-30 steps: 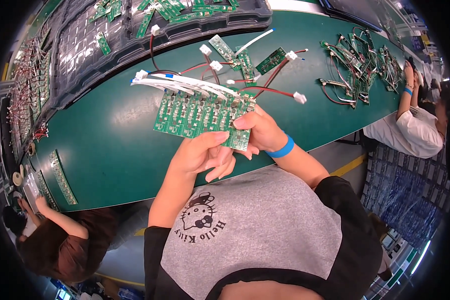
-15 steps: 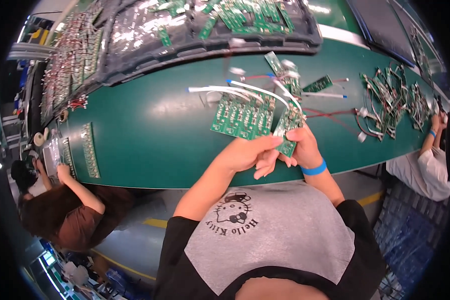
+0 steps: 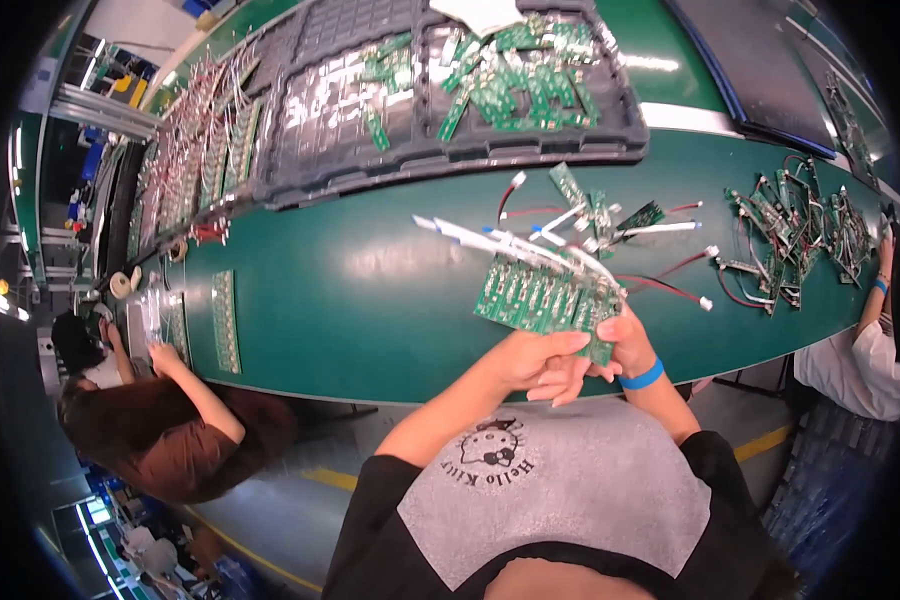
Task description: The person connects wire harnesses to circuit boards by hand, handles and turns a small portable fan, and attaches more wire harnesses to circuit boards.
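Observation:
Held in front of me is a row of green circuit boards (image 3: 523, 297), side by side, with white ribbon cables (image 3: 510, 243) running off their far edge to the left. My left hand (image 3: 540, 362) is closed on the near edge of this row, thumb on top. My right hand (image 3: 630, 348) pinches the near end of the rightmost board strip (image 3: 597, 347), which lies against the row. The fingers hide the near ends of the boards. Just beyond the hands, several loose boards (image 3: 598, 222) with wires lie on the green table.
A black tray (image 3: 460, 150) of loose boards stands at the back. Wired boards are heaped at the right (image 3: 785, 235). A long board panel (image 3: 226, 320) lies to the left, near a co-worker's arm (image 3: 195, 390). More wired panels (image 3: 190, 170) stand at the far left.
The rightmost strip, angled apart from the row before, now lies in line against it. The head view has shifted, so the whole scene sits lower and further right. Both hands keep their hold.

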`<state>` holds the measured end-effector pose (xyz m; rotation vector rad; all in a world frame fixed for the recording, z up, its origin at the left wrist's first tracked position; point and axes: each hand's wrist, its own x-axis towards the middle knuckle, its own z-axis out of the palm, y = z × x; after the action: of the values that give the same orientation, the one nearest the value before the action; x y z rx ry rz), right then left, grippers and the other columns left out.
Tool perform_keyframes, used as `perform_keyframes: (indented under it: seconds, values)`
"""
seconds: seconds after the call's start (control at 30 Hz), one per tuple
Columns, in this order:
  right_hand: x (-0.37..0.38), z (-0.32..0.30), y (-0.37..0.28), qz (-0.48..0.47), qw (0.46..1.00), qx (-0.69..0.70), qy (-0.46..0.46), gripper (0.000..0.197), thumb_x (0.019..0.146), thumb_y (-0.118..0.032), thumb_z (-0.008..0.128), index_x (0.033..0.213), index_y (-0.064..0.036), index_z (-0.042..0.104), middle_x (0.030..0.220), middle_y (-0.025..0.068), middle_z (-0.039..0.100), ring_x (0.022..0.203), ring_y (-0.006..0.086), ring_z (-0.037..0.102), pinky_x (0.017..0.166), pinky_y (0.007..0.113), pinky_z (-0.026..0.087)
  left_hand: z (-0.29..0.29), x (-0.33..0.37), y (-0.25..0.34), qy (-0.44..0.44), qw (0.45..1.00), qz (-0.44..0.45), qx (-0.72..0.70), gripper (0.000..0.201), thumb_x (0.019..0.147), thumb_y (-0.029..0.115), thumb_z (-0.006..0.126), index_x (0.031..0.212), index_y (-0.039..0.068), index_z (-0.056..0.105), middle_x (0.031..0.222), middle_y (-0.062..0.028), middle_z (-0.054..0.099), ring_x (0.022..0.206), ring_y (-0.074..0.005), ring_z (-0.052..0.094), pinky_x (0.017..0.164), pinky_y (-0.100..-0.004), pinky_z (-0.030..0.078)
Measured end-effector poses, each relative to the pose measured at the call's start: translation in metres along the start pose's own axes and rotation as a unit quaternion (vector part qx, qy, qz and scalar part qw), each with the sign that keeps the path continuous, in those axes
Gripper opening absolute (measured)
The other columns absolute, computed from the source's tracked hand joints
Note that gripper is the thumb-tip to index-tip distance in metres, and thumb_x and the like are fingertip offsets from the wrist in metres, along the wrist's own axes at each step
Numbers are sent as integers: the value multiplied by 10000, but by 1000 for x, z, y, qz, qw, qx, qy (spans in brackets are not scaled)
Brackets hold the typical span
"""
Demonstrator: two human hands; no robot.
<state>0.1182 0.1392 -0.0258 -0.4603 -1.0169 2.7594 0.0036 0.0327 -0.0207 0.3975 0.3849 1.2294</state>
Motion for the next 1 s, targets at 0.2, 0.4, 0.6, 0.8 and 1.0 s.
perform_keyframes:
  seconds: [0.2,0.4,0.6,0.8,1.0]
  values:
    - [4,-32,4,-57,965,252,-41,408,848,-419,391,752,-33,484,389,48,399,255,81,291,282,229,217,-13,10,0,57,997,4,55,412,915,321,313,774,-7,519,398,-10,362,321,-121,370,409,-263,373]
    - [-1,-41,-14,-43,992,117,20,433,877,-450,358,905,-52,525,496,21,418,324,62,299,329,195,215,-2,22,20,179,912,-83,360,474,917,393,282,935,-7,536,491,-26,464,376,-84,420,395,-199,358]
    - [-1,-22,-26,-114,969,-115,188,146,811,-143,571,715,-71,488,548,-54,399,424,11,306,382,181,221,5,28,27,283,850,-27,443,497,916,392,280,740,15,552,482,16,403,396,-59,361,381,-186,299]
    - [-10,-10,-38,-203,914,-229,266,179,809,-100,574,675,-54,463,587,-49,425,538,2,369,458,168,302,9,29,23,236,909,82,333,432,915,376,316,726,28,492,576,25,367,485,-51,282,442,-203,235]
    - [-17,8,-44,-128,940,-311,57,160,800,-133,579,836,18,537,683,17,550,595,67,488,533,247,418,22,26,10,99,915,50,388,342,882,349,420,726,53,486,656,0,452,617,-100,433,572,-232,360]
